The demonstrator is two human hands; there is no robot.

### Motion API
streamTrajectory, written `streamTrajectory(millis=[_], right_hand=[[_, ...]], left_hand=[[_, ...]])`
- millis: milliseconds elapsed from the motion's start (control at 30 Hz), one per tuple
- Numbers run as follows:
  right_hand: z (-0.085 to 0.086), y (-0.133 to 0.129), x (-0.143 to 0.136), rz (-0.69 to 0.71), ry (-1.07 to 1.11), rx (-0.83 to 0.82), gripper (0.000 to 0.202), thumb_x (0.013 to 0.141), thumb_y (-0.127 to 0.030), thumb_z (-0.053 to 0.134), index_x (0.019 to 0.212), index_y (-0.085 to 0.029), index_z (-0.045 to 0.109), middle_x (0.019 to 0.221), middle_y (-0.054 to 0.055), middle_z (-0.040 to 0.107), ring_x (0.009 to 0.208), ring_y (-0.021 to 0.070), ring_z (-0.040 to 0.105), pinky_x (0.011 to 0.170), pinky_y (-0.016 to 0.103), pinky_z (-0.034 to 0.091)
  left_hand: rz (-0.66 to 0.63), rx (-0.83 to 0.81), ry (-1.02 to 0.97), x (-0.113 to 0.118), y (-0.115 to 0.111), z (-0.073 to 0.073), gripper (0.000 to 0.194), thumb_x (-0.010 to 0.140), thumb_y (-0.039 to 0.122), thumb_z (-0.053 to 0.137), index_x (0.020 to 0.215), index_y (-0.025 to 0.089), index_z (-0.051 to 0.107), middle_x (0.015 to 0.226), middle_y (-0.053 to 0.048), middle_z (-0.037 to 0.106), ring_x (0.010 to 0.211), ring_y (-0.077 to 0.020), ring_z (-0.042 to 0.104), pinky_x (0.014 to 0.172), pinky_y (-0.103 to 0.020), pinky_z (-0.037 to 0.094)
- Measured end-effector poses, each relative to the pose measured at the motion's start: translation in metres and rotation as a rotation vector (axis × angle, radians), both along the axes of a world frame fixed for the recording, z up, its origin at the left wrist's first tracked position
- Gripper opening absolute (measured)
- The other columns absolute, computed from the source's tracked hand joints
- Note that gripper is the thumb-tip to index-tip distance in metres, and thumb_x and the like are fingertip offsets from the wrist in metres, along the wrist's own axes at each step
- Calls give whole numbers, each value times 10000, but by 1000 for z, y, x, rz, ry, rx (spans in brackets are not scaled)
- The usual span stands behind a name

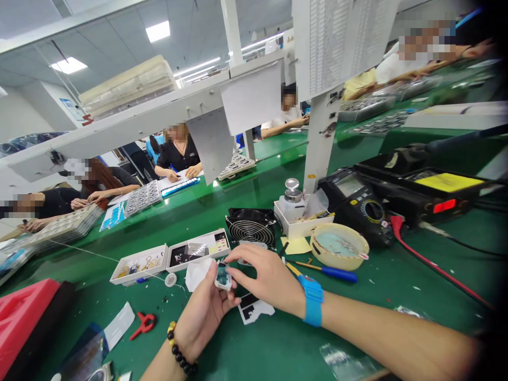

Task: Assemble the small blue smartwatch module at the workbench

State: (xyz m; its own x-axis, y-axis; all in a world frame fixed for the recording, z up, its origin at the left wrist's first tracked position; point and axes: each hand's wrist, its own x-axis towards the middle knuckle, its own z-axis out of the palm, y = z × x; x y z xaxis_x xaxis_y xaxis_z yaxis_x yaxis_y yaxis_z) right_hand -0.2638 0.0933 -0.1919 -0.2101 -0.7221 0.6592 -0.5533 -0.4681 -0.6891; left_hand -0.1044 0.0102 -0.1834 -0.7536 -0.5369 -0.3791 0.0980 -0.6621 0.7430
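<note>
Holding pale-rimmed part [223,280] in curled left fingers [211,272], with right fingers [238,253] near-closed at its top, grip unclear; probably light, fragile, best gripped edgewise.

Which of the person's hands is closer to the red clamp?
Left. The left hand is to the right of the red clamp in the picture, holding a small white-framed piece; the right hand is farther right, at that same piece.

Ceiling [115,45] grey, divided by seams; 2 four-sided lamps [157,32] seen lit, strip lights [198,66] lined up farther back. Pale wall [24,114] hung with a blue-and-white notice [71,111]. Green bench [254,354] crossed above by a white shelf rail [159,114]; white post [319,151] placed below.
</note>
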Motion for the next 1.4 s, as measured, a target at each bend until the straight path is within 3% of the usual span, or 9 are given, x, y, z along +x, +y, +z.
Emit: streamTrajectory(millis=[100, 233, 467, 800, 1033, 1267, 1400], right_hand=[[-1, -1, 1, 1, -37, 16, 163, 965, -268, 564, 1055, -218, 691, 1042, -11, 654, 983, 225, 597, 842, 365, 432], [1, 0, 2, 30, -82, 13, 188, 918, -236, 562, 1044, -230, 702, 1051, -20, 649, 995, 222, 597, 852, 358, 444], [3, 4, 3, 52, -67, 5, 291, 852, -49, 610, 1058, -215, 731, 1066, 14, 637, 1011, 251, 588, 862, 370, 452], [2, 3, 2, 63, -2, -44, 342, 890, -165, 518, 1127, -189, 763, 1080, 53, 641, 1037, 273, 577, 903, 423, 445], [2, 4, 2, 52, 46, -67, 351, 907, -142, 518, 1156, -172, 764, 1093, 43, 647, 1018, 259, 581, 857, 400, 462], [-1, 3, 1, 8, 123, -129, 266, 927, -64, 570, 1109, -132, 752, 1074, 48, 645, 967, 249, 589, 811, 379, 468], [0, 4, 0, -17, 151, -152, 246, 971, -93, 547, 1123, -141, 735, 1079, 55, 629, 993, 261, 574, 827, 394, 465]], left_hand=[[14, -152, -34, 0, 2, -1, 540, 789, 565, 837, 1085, 156, 647, 985, -47, 571, 806, -116, 543, 773, -275, 576], [-62, -396, -52, 1, 3, -6, 465, 882, 542, 762, 1145, 186, 621, 1176, -60, 545, 974, -138, 531, 865, -286, 536], [-118, -594, -59, -1, 0, -13, 513, 883, 531, 757, 1176, 166, 547, 1056, -64, 560, 973, -160, 495, 874, -295, 463], [-119, -632, -59, 0, -5, -19, 493, 896, 516, 749, 1179, 170, 543, 1053, -48, 550, 980, -148, 501, 880, -290, 445], [-122, -666, -85, -1, -5, -14, 527, 886, 538, 749, 1188, 150, 557, 1144, -88, 596, 1060, -191, 539, 894, -302, 452], [-148, -577, -72, -1, -3, -16, 580, 883, 563, 745, 1267, 173, 554, 1300, -119, 549, 1201, -251, 531, 981, -377, 501], [-145, -525, -91, -2, 1, -10, 656, 810, 588, 808, 1240, 157, 564, 1218, -124, 572, 1124, -229, 542, 936, -357, 526]])
